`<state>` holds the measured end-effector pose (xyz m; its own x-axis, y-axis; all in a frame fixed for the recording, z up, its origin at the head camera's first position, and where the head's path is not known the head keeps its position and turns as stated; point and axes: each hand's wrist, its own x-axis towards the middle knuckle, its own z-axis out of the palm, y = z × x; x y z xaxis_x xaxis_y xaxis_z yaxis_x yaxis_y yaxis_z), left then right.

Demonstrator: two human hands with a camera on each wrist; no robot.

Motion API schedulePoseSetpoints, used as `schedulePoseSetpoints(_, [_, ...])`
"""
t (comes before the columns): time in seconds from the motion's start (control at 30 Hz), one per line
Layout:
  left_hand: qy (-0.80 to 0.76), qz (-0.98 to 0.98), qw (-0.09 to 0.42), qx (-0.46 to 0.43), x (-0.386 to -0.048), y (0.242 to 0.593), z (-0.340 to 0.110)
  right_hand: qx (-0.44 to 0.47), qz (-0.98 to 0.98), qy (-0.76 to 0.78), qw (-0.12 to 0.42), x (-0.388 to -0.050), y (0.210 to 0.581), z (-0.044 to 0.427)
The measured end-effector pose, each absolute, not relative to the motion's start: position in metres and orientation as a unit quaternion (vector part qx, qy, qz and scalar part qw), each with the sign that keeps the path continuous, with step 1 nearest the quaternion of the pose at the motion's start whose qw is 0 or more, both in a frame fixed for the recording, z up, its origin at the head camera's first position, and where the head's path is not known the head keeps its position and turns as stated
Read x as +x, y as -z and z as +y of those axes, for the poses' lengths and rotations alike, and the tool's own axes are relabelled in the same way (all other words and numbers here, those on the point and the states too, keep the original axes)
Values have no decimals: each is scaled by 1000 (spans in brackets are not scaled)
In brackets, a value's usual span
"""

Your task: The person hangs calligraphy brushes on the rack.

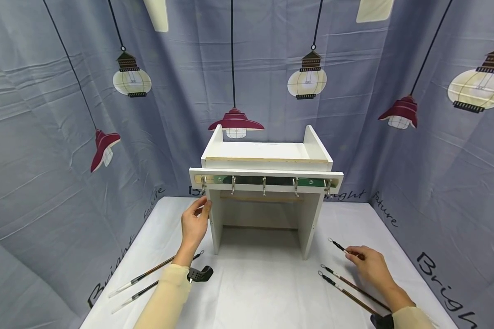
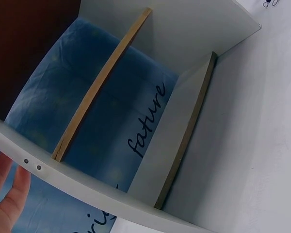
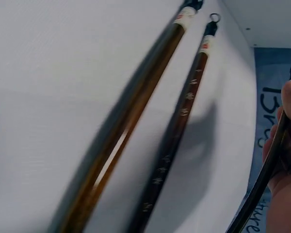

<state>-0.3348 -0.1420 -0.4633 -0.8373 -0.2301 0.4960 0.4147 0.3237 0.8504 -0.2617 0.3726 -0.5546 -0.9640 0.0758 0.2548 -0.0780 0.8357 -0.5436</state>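
A white wooden rack [image 1: 267, 162] with a row of metal hooks [image 1: 264, 186] stands upright on the white table. Beside its left side panel [image 1: 215, 224] is my left hand [image 1: 194, 226], fingertips at the panel's edge. The left wrist view shows this hand [image 2: 8, 201] with loosely bent fingers against the outer side of the panel [image 2: 87, 187]. My right hand [image 1: 370, 267] pinches a dark brush [image 1: 338, 246] near its looped end, above the table right of the rack. In the right wrist view the hand [image 3: 287, 199] grips the brush [image 3: 263, 182] at the right edge.
Two more brushes [image 1: 358, 289] [image 3: 131, 116] lie on the table below my right hand. Another two [image 1: 148, 273] lie at the left, partly under my left forearm. Blue-grey curtains [image 1: 263, 45] printed with lamps surround the white table [image 1: 251, 297].
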Motion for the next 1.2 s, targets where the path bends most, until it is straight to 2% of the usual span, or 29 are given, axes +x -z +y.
schedulePoseSetpoints(0.3, [582,-757,288,-66,-335,462,-141,-2,-928,-297,225,-261,533,361])
schedulePoseSetpoints(0.67, [588,-758,277,-51,-335,464,-140,19,-905,-305,295,-254,498,335])
schedulePoseSetpoints(1.2, [587,-762,268,-38,-336,469,-140,15,-880,-330,340,-249,466,318])
